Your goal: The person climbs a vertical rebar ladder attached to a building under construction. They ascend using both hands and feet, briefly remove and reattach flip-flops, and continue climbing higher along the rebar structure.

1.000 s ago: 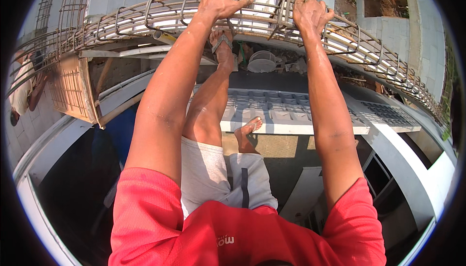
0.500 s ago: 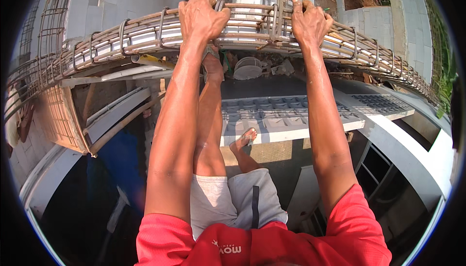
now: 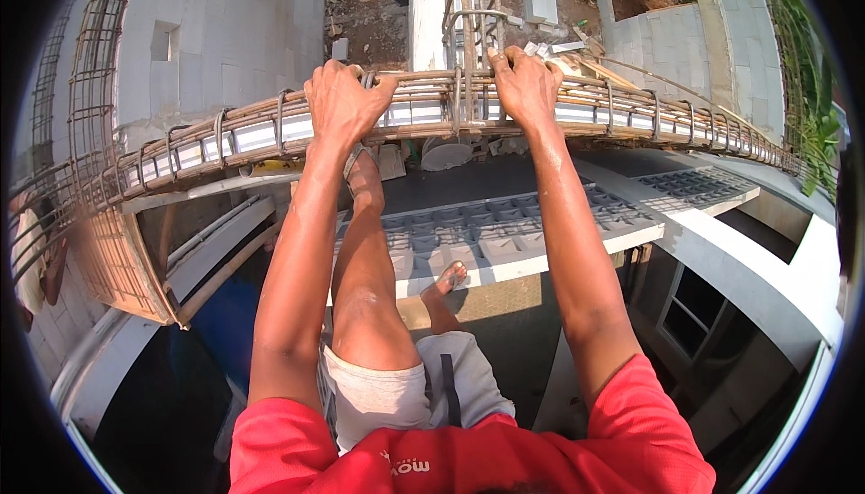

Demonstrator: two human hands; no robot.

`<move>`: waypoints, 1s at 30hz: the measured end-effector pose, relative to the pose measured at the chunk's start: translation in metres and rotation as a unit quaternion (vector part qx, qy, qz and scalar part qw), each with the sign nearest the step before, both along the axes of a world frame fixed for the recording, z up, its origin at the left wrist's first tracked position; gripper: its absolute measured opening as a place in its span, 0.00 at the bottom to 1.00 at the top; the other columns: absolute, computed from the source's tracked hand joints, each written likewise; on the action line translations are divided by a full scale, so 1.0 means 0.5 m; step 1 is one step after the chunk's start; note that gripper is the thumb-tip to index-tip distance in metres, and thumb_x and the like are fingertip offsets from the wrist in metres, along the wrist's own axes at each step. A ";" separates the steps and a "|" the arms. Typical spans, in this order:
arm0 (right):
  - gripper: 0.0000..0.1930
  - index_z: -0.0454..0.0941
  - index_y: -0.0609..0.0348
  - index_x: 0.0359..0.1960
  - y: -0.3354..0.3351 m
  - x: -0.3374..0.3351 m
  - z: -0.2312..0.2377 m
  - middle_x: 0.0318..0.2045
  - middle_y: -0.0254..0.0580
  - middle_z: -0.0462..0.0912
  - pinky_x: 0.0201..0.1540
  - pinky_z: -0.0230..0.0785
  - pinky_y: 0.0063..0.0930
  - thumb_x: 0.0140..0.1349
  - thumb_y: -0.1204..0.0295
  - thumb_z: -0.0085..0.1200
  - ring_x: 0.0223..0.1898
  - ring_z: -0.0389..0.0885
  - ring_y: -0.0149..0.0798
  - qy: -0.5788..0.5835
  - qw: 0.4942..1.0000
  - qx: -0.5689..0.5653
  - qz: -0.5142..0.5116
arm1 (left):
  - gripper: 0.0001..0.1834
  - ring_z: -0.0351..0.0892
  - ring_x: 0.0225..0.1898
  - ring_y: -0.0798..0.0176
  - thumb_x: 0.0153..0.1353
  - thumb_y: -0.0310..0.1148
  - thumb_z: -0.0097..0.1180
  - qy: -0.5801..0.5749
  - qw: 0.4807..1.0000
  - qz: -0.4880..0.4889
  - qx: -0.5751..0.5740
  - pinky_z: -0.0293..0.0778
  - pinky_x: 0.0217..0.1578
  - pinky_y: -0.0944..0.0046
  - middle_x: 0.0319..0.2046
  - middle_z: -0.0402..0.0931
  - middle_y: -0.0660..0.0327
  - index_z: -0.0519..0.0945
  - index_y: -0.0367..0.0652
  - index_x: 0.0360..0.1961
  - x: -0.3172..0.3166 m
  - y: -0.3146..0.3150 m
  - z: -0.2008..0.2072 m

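Note:
A long rebar cage [image 3: 423, 88] of brown steel bars tied with bent stirrups crosses in front of me on top of a pale wall. My left hand [image 3: 347, 102] is closed over its upper bars, left of the middle. Farther right, my right hand [image 3: 525, 88] grips the same bars, right beside an upright-looking rebar cage [image 3: 473, 21] that meets the long one. Both arms are stretched out straight. One of my feet [image 3: 359, 156] is raised close under the cage, and the other foot [image 3: 445, 278] rests at the edge of a grey patterned ledge [image 3: 505, 255].
A wooden formwork panel [image 3: 126, 264] and a tall rebar column [image 3: 90, 88] stand at left, with another person's arm [image 3: 54, 273] beyond. Light block walls [image 3: 225, 34] and a rubble-strewn floor [image 3: 365, 7] lie past the cage. Dark drops open below the ledge; white beams [image 3: 721, 242] run at right.
The view has tilted up and shifted, so the cage and both hands sit lower and more ground shows beyond. My hands keep their hold on the bars.

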State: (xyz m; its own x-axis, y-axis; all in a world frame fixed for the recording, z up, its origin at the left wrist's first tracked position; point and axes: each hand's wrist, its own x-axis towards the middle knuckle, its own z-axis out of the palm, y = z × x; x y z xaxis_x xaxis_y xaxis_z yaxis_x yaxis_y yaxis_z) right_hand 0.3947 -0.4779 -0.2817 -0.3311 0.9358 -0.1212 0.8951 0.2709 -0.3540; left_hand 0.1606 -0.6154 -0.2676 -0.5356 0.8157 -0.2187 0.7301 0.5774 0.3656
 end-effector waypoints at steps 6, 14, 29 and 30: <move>0.20 0.88 0.63 0.40 -0.016 0.001 -0.004 0.31 0.57 0.86 0.66 0.63 0.50 0.75 0.56 0.57 0.46 0.82 0.57 0.042 0.997 0.069 -0.005 | 0.44 0.83 0.54 0.43 0.60 0.68 0.69 -0.243 0.963 0.070 0.093 0.78 0.58 0.49 0.51 0.83 0.40 0.84 0.28 0.50 -0.042 0.220 0.052; 0.19 0.86 0.62 0.32 0.000 -0.021 0.039 0.26 0.52 0.81 0.61 0.67 0.52 0.74 0.57 0.60 0.38 0.79 0.55 0.087 0.992 0.084 -0.043 | 0.56 0.79 0.64 0.43 0.57 0.72 0.70 -0.413 0.878 0.136 0.202 0.72 0.66 0.41 0.60 0.78 0.40 0.77 0.26 0.65 -0.117 0.648 -0.039; 0.18 0.86 0.58 0.29 0.006 0.005 0.010 0.28 0.46 0.85 0.61 0.68 0.48 0.73 0.58 0.60 0.38 0.80 0.48 0.082 0.990 0.088 -0.069 | 0.30 0.88 0.39 0.46 0.71 0.57 0.60 -0.835 0.549 0.044 -0.001 0.87 0.43 0.42 0.34 0.86 0.53 0.82 0.34 0.48 -0.137 0.903 -0.089; 0.18 0.86 0.59 0.31 0.002 -0.011 0.009 0.28 0.46 0.85 0.61 0.68 0.48 0.74 0.58 0.61 0.38 0.80 0.48 0.091 0.991 0.083 -0.052 | 0.28 0.87 0.37 0.47 0.72 0.55 0.59 -0.829 0.558 0.029 0.020 0.87 0.41 0.44 0.33 0.85 0.53 0.82 0.35 0.46 -0.198 0.930 -0.117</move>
